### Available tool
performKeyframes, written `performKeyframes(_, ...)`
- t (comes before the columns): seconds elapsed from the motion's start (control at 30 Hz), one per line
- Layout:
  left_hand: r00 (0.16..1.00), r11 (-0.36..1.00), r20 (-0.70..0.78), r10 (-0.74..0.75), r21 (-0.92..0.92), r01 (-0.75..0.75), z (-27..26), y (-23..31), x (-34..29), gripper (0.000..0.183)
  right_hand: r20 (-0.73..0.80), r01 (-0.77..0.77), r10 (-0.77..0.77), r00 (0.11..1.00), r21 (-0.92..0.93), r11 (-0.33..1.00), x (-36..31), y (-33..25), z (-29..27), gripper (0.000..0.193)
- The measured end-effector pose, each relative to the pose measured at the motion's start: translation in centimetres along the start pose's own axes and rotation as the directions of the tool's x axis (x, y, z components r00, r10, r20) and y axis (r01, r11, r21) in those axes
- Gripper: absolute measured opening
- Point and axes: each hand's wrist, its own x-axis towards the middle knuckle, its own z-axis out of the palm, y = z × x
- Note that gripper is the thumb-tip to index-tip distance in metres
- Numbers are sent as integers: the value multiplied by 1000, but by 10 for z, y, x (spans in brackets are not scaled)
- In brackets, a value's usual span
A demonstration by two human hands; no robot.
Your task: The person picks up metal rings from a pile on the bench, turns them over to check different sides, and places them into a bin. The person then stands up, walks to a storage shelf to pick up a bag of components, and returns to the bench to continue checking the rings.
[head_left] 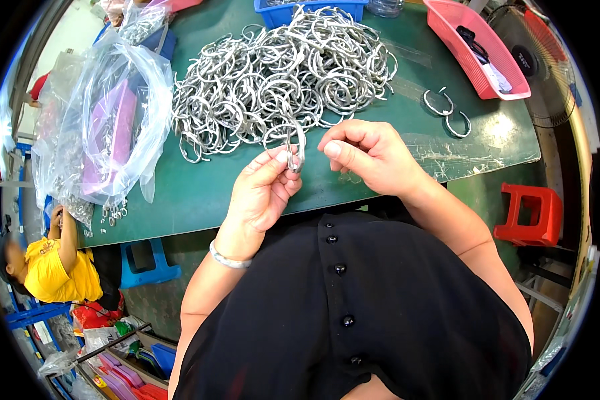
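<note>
My left hand (263, 190) pinches a silver-grey metal ring (300, 148) between thumb and fingers, holding it upright above the table near its front edge. Beside it on the right, my right hand (377, 159) is closed, fingers curled and thumb pressed against them; whether something small is inside is hidden. It stays a little apart from the ring. Just beyond both hands spreads a large heap of similar open metal rings (280, 83). Two more, a ring (440, 113) and another ring (458, 137), lie together to the right.
Clear plastic bags (153, 127) and a purple tray (107, 143) with small metal parts fill the table's left. A blue bin (280, 15) and a pink basket (470, 63) sit at the far side. A co-worker in a yellow shirt (60, 273) is at left; red stool (530, 213), right.
</note>
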Motion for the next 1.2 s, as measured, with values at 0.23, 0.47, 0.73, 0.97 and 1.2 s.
performKeyframes(0.23,999,999,-24,-49,18,49,0,-3,0,17,-8,-35,36,999,33,999,0,2,-2,19)
performKeyframes(0.47,996,996,11,-85,32,85,5,-9,4,16,-36,-120,125,992,109,987,-4,0,-7,21)
performKeyframes(0.73,999,953,-37,12,304,0,15,-20,6,16,-163,-216,238,958,141,966,-23,7,-37,15)
performKeyframes(0.97,1000,888,-5,2,460,1,14,-23,-1,18,-718,-127,62,693,-37,991,-64,20,-137,13)
performKeyframes(1.2,999,860,-19,32,510,-18,5,-17,-3,17,-902,-213,92,422,0,977,-106,39,-229,12)
